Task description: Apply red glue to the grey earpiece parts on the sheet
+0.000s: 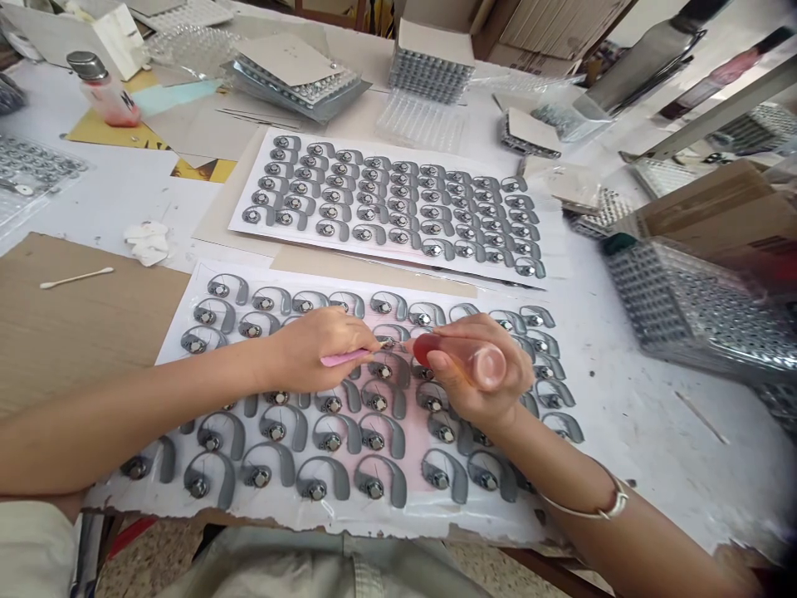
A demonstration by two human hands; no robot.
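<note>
My left hand (320,349) is closed around a slim pink-handled tool (344,358); its working end is too small to make out. My right hand (491,365) grips a small squeeze bottle (464,357) of red-orange liquid, tipped on its side with its narrow end towards the left hand. Both tips meet close to one grey hook-shaped earphone part (391,336) in the middle of the near white sheet (414,465). Rows of similar grey hooks, each with a round metal piece and fine wires, cover this sheet. My hands and forearms hide several of them.
Behind lies a second board (249,226) of grey hooks. A pink-liquid bottle (105,91) stands back left. A cotton swab (75,278) rests on brown cardboard (93,332), near crumpled tissue (148,241). Stacked clear trays (703,307) stand right; another swab (702,417) lies there.
</note>
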